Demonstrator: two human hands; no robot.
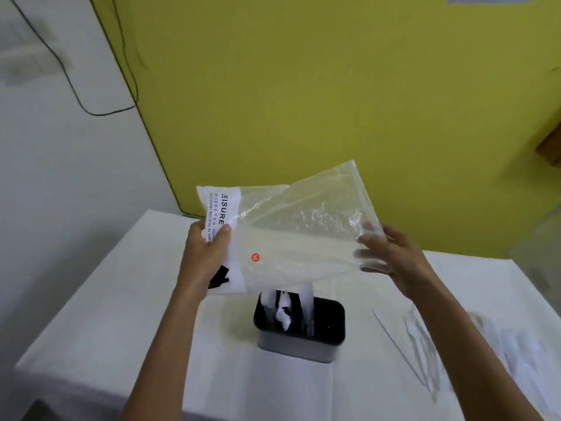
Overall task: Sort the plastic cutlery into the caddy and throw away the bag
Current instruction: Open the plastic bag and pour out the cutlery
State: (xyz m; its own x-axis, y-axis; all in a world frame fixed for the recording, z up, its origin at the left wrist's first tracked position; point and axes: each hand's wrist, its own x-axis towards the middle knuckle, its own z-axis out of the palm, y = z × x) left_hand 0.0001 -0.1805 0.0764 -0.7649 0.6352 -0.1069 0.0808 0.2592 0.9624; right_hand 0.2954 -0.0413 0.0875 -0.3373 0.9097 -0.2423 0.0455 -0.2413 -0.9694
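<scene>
Film as thin as that of the bag (291, 232) is judged to weigh almost nothing and to have no stiffness of its own. It is spread only because it is held at both ends, and it would be expected to sag or fold if either end were released. The clear surface looks smooth and slippery, so a pinch across both layers near an edge is judged safer than a flat press. The printed white end, where the material looks thicker, is thought to offer the firmest hold. Nothing is made out inside it.

The bag is stretched in the air between the two hands and tilted, higher toward the right hand's side. The left hand (203, 256) is closed on the printed end, with the thumb laid across the near face and the fingers hidden behind. The right hand (391, 256) holds the clear end, its fingers seen blurred through the film; a light pinch is judged. Below the bag, between the forearms, the caddy (321, 338) stands on the table (121, 299) with white cutlery (283, 314) upright in it. Loose cutlery (422, 338) lies by the right forearm, well apart from the left hand, so sorting is judged unfinished.
</scene>
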